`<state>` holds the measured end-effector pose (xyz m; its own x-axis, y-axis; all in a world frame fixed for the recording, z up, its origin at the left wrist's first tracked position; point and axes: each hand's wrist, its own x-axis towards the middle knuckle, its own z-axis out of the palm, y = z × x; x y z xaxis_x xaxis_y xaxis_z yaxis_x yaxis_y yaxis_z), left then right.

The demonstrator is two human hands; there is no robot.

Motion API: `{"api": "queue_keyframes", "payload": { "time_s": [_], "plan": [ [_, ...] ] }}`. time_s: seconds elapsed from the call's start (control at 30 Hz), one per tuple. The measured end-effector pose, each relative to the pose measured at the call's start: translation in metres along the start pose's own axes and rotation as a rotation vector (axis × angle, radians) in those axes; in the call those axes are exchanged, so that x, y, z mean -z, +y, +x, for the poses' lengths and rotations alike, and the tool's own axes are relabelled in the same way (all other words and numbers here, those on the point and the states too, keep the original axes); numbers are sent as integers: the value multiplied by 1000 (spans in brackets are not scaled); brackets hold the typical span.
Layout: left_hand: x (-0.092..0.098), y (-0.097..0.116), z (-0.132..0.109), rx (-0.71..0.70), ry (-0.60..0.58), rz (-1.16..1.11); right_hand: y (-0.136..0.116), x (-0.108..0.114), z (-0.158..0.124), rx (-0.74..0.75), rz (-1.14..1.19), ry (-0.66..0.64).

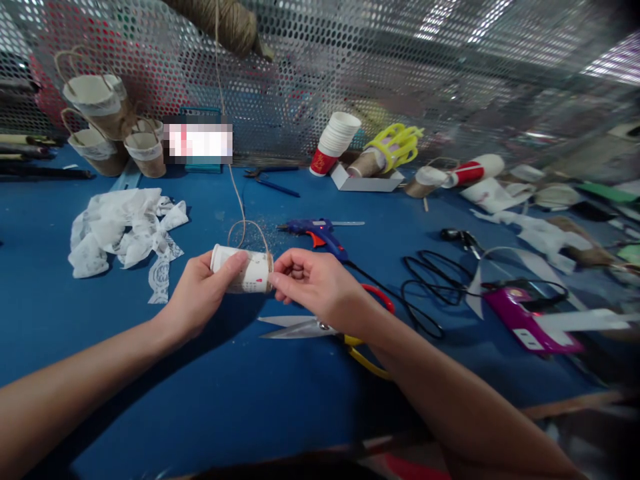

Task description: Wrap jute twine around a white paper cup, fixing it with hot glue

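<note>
A white paper cup (257,267) with small printed marks lies on its side in the air above the blue table, its rim toward the left. My left hand (203,287) is wrapped round the rim end, thumb on top. At the base end, my right hand (313,280) pinches the twine (267,243) against the cup's edge, where some brown twine is wound. The twine loops over the cup and runs up to a large spool (225,23). Scissors (300,328) lie partly open beneath my right forearm. A blue glue gun (320,233) rests just beyond the cup.
White lace (120,230) is heaped at left, near several twine-covered cups (103,100) with handles. Pliers (275,180), stacked paper cups (336,140) and a white box (367,180) stand along the back. Black cable (425,287) and a purple box (530,320) are at right.
</note>
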<state>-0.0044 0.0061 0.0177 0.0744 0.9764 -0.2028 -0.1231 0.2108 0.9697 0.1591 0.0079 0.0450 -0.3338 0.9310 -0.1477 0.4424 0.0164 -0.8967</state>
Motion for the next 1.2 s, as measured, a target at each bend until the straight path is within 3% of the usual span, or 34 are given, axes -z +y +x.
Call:
{"api": "queue_keyframes", "payload": {
  "time_s": [0.37, 1.2],
  "plan": [
    [1, 0, -2, -78, 15, 135, 0, 0, 0, -14, 17, -29],
    [0, 0, 0, -21, -5, 82, -1, 3, 1, -55, 52, -65]
  ]
}}
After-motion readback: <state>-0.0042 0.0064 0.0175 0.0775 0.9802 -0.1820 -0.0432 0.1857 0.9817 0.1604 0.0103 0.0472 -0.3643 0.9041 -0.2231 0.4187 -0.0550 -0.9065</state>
